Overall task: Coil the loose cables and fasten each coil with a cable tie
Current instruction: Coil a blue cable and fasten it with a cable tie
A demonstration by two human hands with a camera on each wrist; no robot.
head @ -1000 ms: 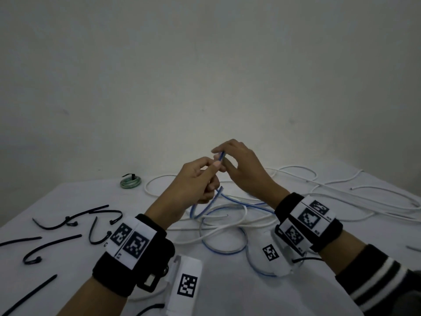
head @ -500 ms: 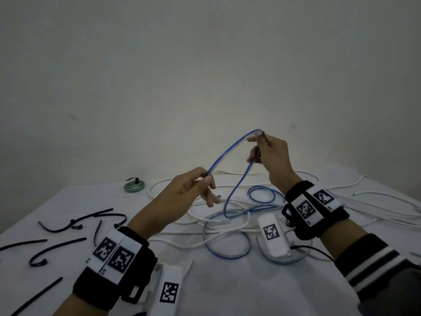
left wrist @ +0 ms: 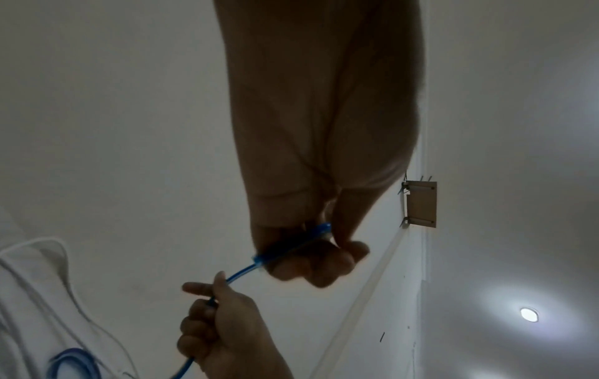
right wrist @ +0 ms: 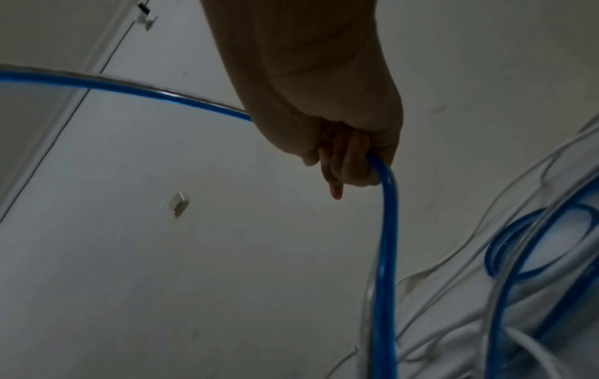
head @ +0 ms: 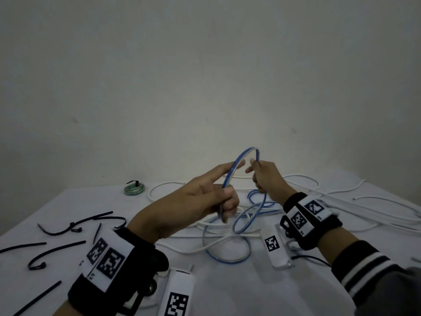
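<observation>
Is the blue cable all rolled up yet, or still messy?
Still messy. The blue cable makes only one arch between the left hand and right hand; the rest sprawls in loose loops on the table.

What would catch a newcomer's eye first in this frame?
First, the blue cable, arched in the air at the centre between the left hand and the right hand, both gripping it above the white table. Below them its remaining loops lie tangled with white cables. Black cable ties are scattered at the left, and one small green coil, already tied, sits at the far edge.
</observation>
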